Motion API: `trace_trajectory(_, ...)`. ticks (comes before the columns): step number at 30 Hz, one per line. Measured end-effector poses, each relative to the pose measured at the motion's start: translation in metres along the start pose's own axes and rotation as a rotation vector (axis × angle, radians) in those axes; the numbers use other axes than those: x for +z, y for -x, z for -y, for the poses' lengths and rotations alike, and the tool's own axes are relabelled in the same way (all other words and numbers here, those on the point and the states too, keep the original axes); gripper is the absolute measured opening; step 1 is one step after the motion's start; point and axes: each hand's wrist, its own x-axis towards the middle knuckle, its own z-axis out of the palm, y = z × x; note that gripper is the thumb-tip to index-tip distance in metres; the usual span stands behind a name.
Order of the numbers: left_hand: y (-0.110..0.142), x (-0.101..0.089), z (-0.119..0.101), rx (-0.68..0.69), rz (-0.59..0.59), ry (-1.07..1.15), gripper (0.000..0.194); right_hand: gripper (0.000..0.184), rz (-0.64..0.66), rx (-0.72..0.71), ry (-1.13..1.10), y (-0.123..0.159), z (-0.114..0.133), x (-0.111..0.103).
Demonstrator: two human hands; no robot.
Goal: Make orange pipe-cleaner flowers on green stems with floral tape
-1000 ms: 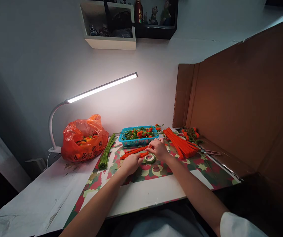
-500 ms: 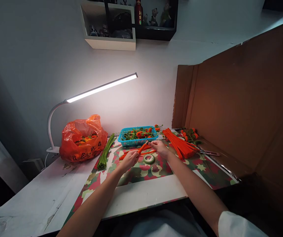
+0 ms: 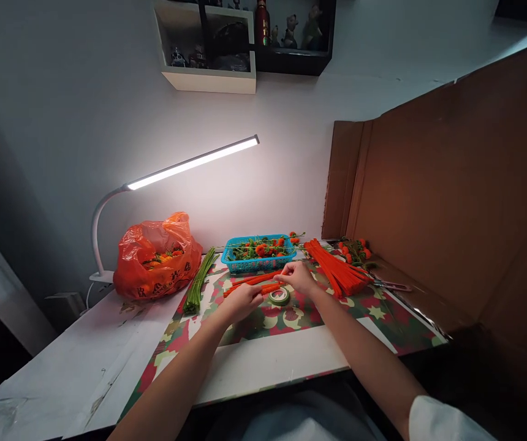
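Note:
My left hand (image 3: pixel 244 302) is closed around one end of an orange pipe cleaner coil (image 3: pixel 270 286), which points up and to the right. My right hand (image 3: pixel 298 278) pinches at the coil's far end, its fingertips partly hiding that end. Behind both hands, a few loose orange pipe cleaners (image 3: pixel 255 279) lie on the patterned mat (image 3: pixel 263 320). A roll of green tape (image 3: pixel 279 297) lies flat just below the coil. To the right of my right hand spreads a thick bundle of orange pipe cleaners (image 3: pixel 339 269).
A blue basket (image 3: pixel 257 264) of orange flowers stands by the wall. Leftward are green stems (image 3: pixel 199 285), an orange plastic bag (image 3: pixel 153 260) and a lit lamp (image 3: pixel 194 163). More flowers (image 3: pixel 355 250), scissors (image 3: pixel 396 286) and a cardboard wall (image 3: pixel 447 184) are at right.
The orange coil has tipped lower, and the pale tip at its far end no longer shows. My right hand has come slightly lower beside it. The view has shifted a little.

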Motion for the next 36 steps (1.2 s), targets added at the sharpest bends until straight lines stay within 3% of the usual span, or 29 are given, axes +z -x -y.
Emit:
trace_trajectory(4, -0.003, 0.009, -0.001, -0.087, -0.078, 0.117, 0.02, 0.04, -0.095, -0.111, 0.024, 0.005, 0.007, 0.008)
trace_trajectory(8, -0.006, 0.013, -0.007, -0.172, -0.119, 0.335, 0.017, 0.04, -0.1, -0.078, -0.165, 0.003, 0.005, 0.012)
trace_trajectory(13, -0.007, 0.012, -0.014, -0.319, -0.058, 0.713, 0.014, 0.044, -0.046, 0.03, -0.475, -0.006, 0.002, 0.012)
trace_trajectory(18, -0.005, 0.01, -0.016, -0.298, 0.001, 0.913, 0.015, 0.044, 0.024, 0.079, -0.675, -0.007, 0.001, 0.009)
trace_trajectory(28, -0.001, 0.006, -0.003, -0.029, -0.015, 0.607, 0.021, 0.04, 0.464, 0.273, -0.967, -0.001, -0.011, 0.002)
trace_trajectory(36, 0.001, -0.001, -0.001, 0.025, 0.047, 0.459, 0.018, 0.036, 0.571, 0.278, -0.992, -0.001, -0.02, -0.002)
